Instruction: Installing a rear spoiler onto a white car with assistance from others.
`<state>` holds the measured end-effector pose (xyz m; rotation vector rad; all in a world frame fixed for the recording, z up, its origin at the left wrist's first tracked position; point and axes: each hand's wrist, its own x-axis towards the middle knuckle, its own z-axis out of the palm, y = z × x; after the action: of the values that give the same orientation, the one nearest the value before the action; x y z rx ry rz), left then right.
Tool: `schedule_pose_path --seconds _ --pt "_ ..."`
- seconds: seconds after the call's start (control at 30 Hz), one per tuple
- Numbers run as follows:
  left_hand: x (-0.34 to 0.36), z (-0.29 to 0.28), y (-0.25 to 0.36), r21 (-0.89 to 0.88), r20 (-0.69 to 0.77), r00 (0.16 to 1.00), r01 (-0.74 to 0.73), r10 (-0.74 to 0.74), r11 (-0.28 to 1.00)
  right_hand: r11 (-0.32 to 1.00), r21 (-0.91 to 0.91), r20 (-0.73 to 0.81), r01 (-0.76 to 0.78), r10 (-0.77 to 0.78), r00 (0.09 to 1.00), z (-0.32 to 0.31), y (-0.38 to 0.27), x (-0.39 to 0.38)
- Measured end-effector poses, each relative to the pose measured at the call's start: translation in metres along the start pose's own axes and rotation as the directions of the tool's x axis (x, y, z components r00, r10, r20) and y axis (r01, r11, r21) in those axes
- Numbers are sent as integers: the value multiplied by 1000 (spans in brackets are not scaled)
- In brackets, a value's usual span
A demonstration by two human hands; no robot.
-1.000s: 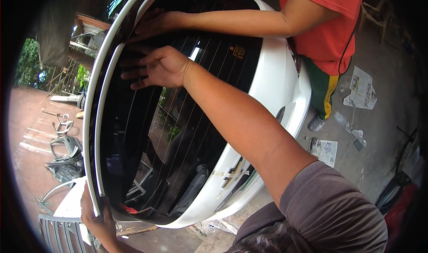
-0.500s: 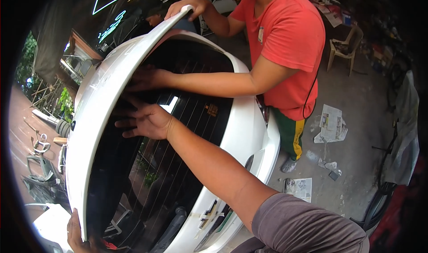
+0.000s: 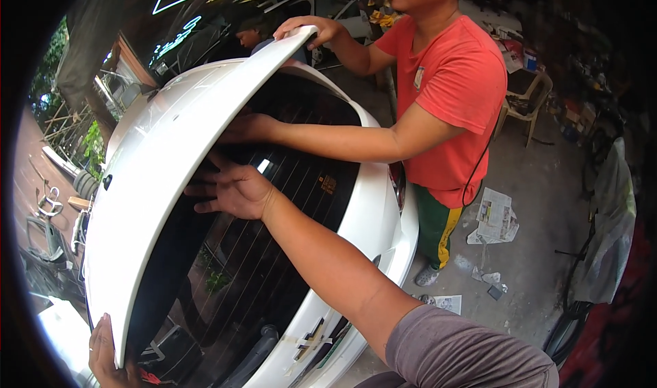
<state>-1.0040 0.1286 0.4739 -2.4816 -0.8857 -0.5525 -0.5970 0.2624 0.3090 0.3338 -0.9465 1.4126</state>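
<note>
A long, glossy white spoiler (image 3: 161,141) is held along the top of a white car's rear window (image 3: 253,278). My left hand (image 3: 106,354) grips the spoiler's near end, with fingers along its outer side. My right hand (image 3: 239,191) reaches under the spoiler over the dark glass, its fingers spread and their tips in shadow. Facing me, a co-worker in a red shirt (image 3: 452,107) holds the far end with one hand (image 3: 309,31). The co-worker's other hand (image 3: 253,128) goes under the spoiler just beyond mine, its fingers partly hidden.
Beside the co-worker is the car's tail light (image 3: 397,186). Newspaper sheets (image 3: 494,217) lie on the concrete floor. A plastic chair (image 3: 530,107) stands behind at right, and a hanging plastic sheet (image 3: 606,230) is at the far right. Car parts (image 3: 48,244) lie at the left.
The whole view has shifted a little, and more of the spoiler's outer face shows. Both my hands and the co-worker's keep about the same places on it or under it.
</note>
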Motion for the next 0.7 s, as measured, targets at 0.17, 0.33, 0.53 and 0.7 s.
schedule_pose_path --seconds 0.17,0.33,0.53,0.7 --pt "0 -1 1 20 -7 1000 -5 6 1000 1000 -4 -18 1 -2 1000 1 3 -1" --pt "-2 0 0 -17 -20 1000 -5 5 1000 1000 7 -28 -1 2 1000 1 3 -2" --pt "-2 -1 -4 -58 -30 999 -30 28 998 1000 2 -21 -2 2 1000 1 2 -1" --pt "0 -1 -2 -43 -20 1000 -23 23 999 1000 -8 -24 -6 5 1000 2 3 -1"
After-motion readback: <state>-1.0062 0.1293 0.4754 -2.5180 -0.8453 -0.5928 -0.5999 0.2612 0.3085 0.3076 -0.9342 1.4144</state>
